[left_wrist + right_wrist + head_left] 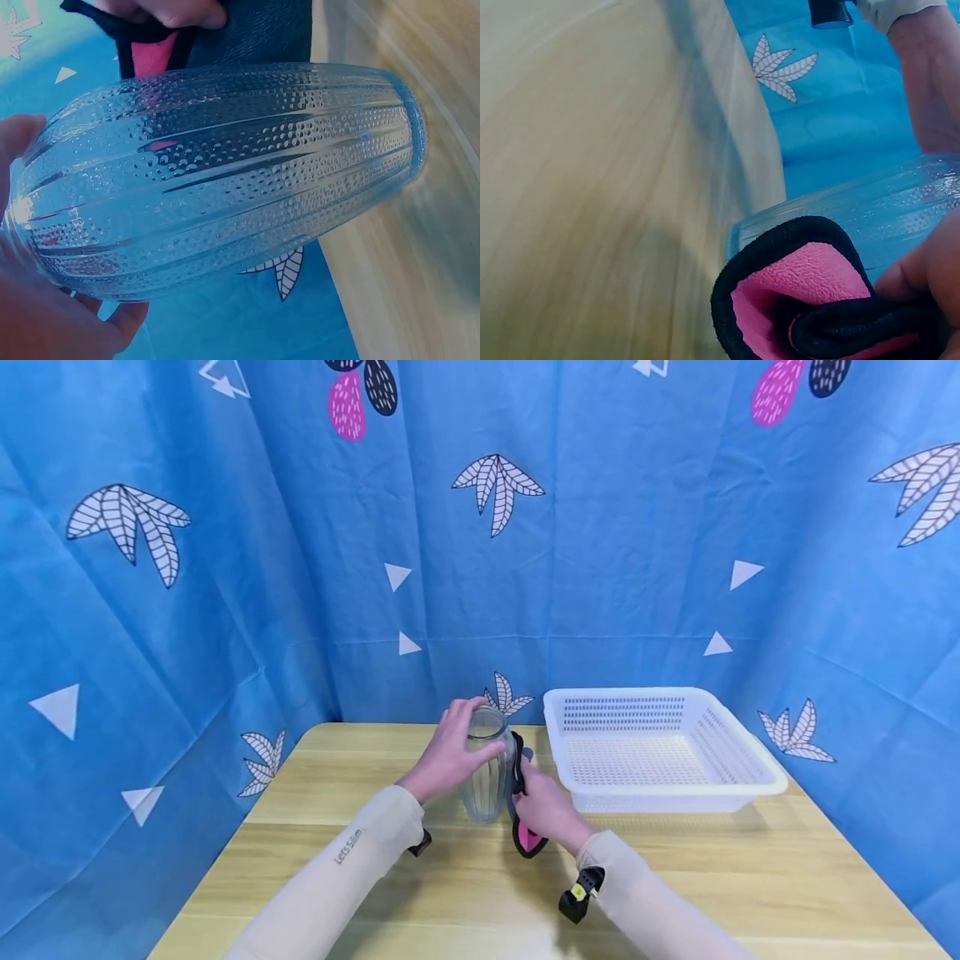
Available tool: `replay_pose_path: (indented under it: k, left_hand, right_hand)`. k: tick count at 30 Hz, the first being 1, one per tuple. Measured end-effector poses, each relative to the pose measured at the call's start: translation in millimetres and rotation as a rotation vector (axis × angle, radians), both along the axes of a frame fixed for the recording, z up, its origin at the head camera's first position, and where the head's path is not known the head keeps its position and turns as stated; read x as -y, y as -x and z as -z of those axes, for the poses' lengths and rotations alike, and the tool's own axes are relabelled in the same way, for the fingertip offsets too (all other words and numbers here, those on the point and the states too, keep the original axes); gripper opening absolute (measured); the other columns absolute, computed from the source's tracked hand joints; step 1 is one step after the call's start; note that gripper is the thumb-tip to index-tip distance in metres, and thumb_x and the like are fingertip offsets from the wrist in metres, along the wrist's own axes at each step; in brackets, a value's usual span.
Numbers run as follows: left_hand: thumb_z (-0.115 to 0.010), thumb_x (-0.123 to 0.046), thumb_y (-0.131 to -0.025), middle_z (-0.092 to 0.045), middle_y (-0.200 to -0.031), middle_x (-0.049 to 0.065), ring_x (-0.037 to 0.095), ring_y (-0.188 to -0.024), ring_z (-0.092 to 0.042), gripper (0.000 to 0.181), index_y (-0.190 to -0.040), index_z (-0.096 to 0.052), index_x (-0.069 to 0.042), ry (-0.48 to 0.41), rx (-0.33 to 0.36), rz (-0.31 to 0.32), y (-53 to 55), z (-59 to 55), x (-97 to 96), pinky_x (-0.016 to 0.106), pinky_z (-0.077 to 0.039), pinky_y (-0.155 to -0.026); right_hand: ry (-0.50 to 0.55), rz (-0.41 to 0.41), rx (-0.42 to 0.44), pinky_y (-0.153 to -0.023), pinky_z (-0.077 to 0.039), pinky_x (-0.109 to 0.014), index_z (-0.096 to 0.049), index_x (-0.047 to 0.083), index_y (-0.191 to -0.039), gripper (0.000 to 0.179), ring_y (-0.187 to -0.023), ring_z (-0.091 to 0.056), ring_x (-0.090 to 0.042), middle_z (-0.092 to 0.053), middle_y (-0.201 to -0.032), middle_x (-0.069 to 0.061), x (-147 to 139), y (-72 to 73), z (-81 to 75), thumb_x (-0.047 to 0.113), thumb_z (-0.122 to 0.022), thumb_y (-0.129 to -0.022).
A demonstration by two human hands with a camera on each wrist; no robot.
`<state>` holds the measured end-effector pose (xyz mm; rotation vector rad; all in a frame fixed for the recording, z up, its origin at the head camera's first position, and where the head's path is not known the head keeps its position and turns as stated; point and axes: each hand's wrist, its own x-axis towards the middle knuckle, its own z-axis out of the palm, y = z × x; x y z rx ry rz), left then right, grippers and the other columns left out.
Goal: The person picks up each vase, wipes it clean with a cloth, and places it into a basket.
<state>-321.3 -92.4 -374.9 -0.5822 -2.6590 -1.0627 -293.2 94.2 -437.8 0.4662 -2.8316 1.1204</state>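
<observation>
A clear ribbed glass vase (483, 789) with a dimpled surface (225, 180) stands upright near the middle of the wooden table. Whether its base touches the tabletop, I cannot tell. My left hand (452, 753) grips it around the neck, thumb and fingers on opposite sides. On the vase's right side, my right hand (547, 806) holds a folded cleaning cloth (802, 277), pink on one face and dark grey on the other, with black edging. The cloth lies against or very close to the glass. In the left wrist view the vase partly covers the cloth (251, 34).
A white perforated plastic basket (675, 789) sits on the table (750, 877) at the back right, just beyond my right hand. Blue patterned curtain (480, 577) hangs behind the table and along both sides.
</observation>
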Motion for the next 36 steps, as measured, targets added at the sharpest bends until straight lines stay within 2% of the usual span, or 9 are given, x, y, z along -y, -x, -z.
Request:
replay_pose_path:
  k: [5, 10, 14, 17, 20, 24, 27, 32, 36]
  left_hand:
    - [-0.073, -0.045, -0.089, -0.038, -0.151, 0.004, 0.023, -0.14, -0.037, 0.082, -0.157, -0.031, -0.025, -0.008, 0.02, 0.011, 1.8, 3.1, 1.0, 0.052, -0.037, -0.114]
    - [-0.074, -0.044, -0.089, -0.038, -0.151, 0.005, 0.024, -0.14, -0.038, 0.082, -0.157, -0.03, -0.026, -0.003, 0.032, 0.009, 0.3, 7.6, 1.7, 0.052, -0.037, -0.114]
    - [-0.073, -0.044, -0.091, -0.038, -0.15, 0.004, 0.024, -0.139, -0.039, 0.081, -0.157, -0.03, -0.026, 0.003, 0.035, 0.018, 0.7, 9.5, 1.5, 0.05, -0.037, -0.114]
    - [-0.072, -0.044, -0.091, -0.039, -0.149, 0.004, 0.024, -0.138, -0.039, 0.08, -0.157, -0.03, -0.026, 0.011, 0.034, 0.018, 1.2, 9.4, 1.3, 0.05, -0.038, -0.113]
    - [-0.072, -0.044, -0.091, -0.039, -0.149, 0.004, 0.023, -0.138, -0.039, 0.079, -0.156, -0.031, -0.026, 0.012, 0.019, 0.021, 1.8, 7.9, 0.7, 0.05, -0.038, -0.113]
    - [-0.072, -0.047, -0.091, -0.038, -0.149, 0.006, 0.023, -0.138, -0.039, 0.08, -0.156, -0.032, -0.025, 0.009, -0.008, 0.032, 2.9, 4.1, -0.6, 0.05, -0.038, -0.113]
    - [-0.072, -0.047, -0.09, -0.038, -0.149, 0.006, 0.023, -0.138, -0.039, 0.079, -0.156, -0.032, -0.025, 0.007, -0.018, 0.032, 3.3, 2.3, -0.7, 0.049, -0.037, -0.114]
    - [-0.073, -0.045, -0.09, -0.04, -0.147, 0.008, 0.026, -0.136, -0.041, 0.079, -0.155, -0.034, -0.021, 0.012, -0.032, 0.041, 2.6, 1.5, 1.3, 0.049, -0.039, -0.112]
    - [-0.072, -0.044, -0.091, -0.039, -0.147, 0.008, 0.027, -0.137, -0.04, 0.079, -0.156, -0.033, -0.019, 0.007, -0.035, 0.048, 1.9, -0.9, 2.9, 0.049, -0.039, -0.112]
  right_hand:
    - [-0.017, -0.038, 0.087, -0.05, -0.05, -0.031, -0.027, -0.01, -0.153, 0.069, -0.054, -0.06, -0.016, -0.069, -0.094, -0.022, -0.5, -5.2, 12.7, 0.007, -0.057, -0.093]
    - [-0.026, -0.054, 0.084, -0.057, -0.05, -0.032, -0.028, -0.013, -0.152, 0.07, -0.064, -0.062, -0.017, -0.066, -0.117, -0.032, -1.2, -11.0, 23.6, 0.009, -0.058, -0.093]
    - [0.012, -0.036, 0.1, -0.055, -0.049, -0.032, -0.029, -0.01, -0.153, 0.069, -0.062, -0.06, -0.017, -0.066, -0.117, -0.031, -3.0, -14.8, 22.1, 0.01, -0.056, -0.093]
    - [0.064, -0.026, 0.131, -0.049, -0.047, -0.032, -0.026, -0.008, -0.155, 0.069, -0.052, -0.056, -0.016, -0.068, -0.108, -0.029, -4.1, -19.1, 15.8, 0.008, -0.054, -0.094]
    - [0.088, -0.003, 0.06, -0.051, -0.049, -0.032, -0.03, -0.008, -0.153, 0.068, -0.057, -0.058, -0.019, -0.068, -0.108, -0.03, -5.2, -24.2, 7.2, 0.005, -0.056, -0.092]
    - [0.117, 0.046, -0.127, -0.07, -0.056, -0.037, -0.041, -0.002, -0.15, 0.066, -0.091, -0.067, -0.026, -0.066, -0.122, -0.027, -6.6, -31.5, -7.5, -0.001, -0.06, -0.087]
    - [0.133, 0.061, -0.231, -0.081, -0.056, -0.044, -0.046, 0.006, -0.147, 0.063, -0.102, -0.066, -0.029, -0.065, -0.125, -0.018, -6.4, -35.5, -18.3, -0.003, -0.06, -0.087]
    - [0.086, 0.06, -0.378, -0.096, -0.052, -0.05, -0.036, 0.005, -0.155, 0.071, -0.122, -0.059, -0.034, -0.051, -0.147, -0.018, -5.5, -36.0, -31.9, -0.002, -0.062, -0.089]
    - [0.046, 0.04, -0.399, -0.105, -0.047, -0.052, -0.028, 0.005, -0.158, 0.077, -0.137, -0.048, -0.038, -0.039, -0.157, -0.022, -4.5, -29.2, -41.6, -0.002, -0.062, -0.09]
